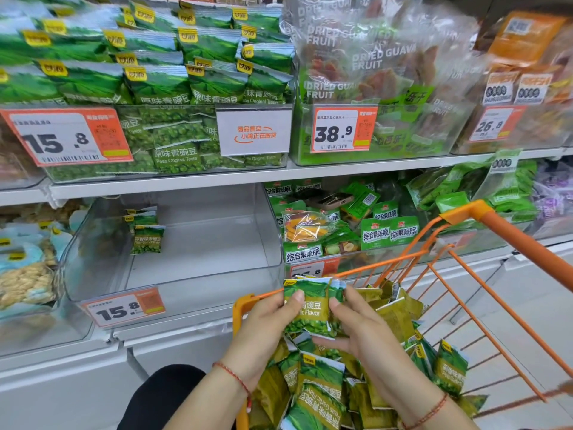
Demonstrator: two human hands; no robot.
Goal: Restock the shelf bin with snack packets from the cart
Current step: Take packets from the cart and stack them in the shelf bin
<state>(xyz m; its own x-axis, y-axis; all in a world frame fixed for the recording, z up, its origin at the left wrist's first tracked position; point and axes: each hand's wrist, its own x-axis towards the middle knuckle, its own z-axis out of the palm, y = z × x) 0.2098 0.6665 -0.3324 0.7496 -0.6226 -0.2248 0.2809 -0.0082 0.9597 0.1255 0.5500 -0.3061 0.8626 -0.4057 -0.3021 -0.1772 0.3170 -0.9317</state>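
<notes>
Head view: both hands over orange cart point(459, 212), gripping small stack of garlic pea packets point(310, 305); left hand point(266, 324) thumb on front face, right hand point(356, 324) pinching right edge. Likely light, soft, slick foil; best squared up and held by stack sides. More packets loose in cart. Target clear shelf bin point(186, 265) ahead-left, nearly bare, few packets at back left. Grocery aisle, white shelving.

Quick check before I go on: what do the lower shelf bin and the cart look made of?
Shelf bin: looks like clear rigid plastic, glossy; you see the packets through its walls and glare on them. Cart: thin rods and a thicker rail, probably metal wire under a smooth orange coating; I can't confirm metal.
</notes>
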